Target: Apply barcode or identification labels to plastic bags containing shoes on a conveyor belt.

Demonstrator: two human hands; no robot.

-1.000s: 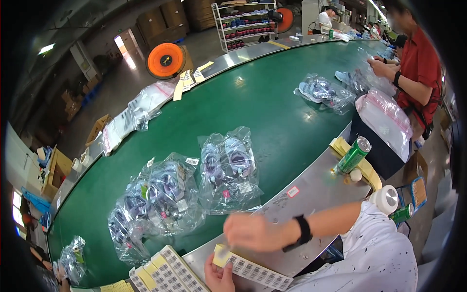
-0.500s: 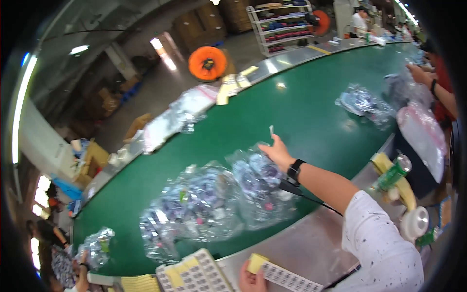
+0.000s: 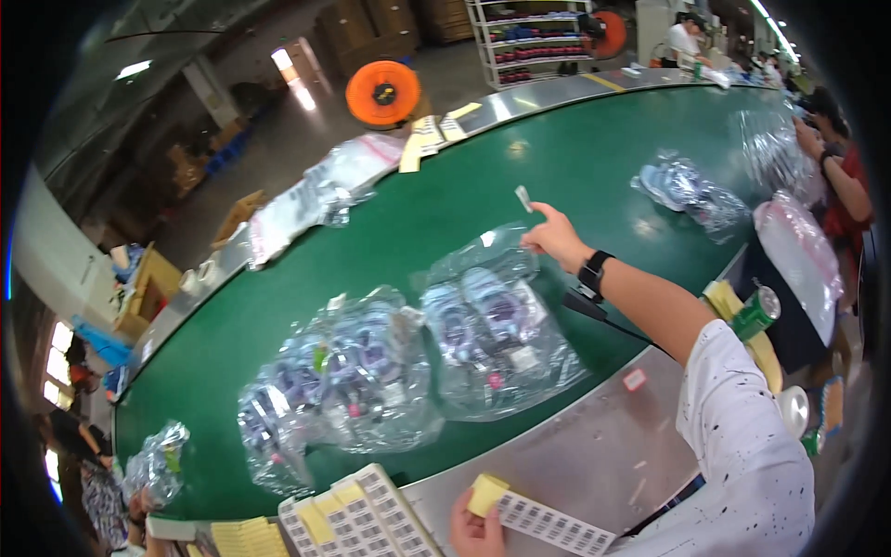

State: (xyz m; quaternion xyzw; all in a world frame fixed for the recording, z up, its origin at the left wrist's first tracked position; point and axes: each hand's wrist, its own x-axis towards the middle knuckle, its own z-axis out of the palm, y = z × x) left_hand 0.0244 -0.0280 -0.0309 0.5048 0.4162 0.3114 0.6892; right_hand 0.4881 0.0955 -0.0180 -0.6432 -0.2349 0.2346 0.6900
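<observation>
Green conveyor belt point(image 3: 445, 213) carries clear bags of shoes point(image 3: 497, 325); right hand point(image 3: 555, 239) reaches out over the belt, fingertips pinched on a small white sticker point(image 3: 523, 198); left hand point(image 3: 478, 531) grips a label strip point(image 3: 548, 524) at the steel edge.

Green belt point(image 3: 371, 241), orange reel point(image 3: 383, 92)

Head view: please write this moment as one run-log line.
right hand: holds small sticker above green belt | left hand: holds label strip | nearest: clear bag
</observation>
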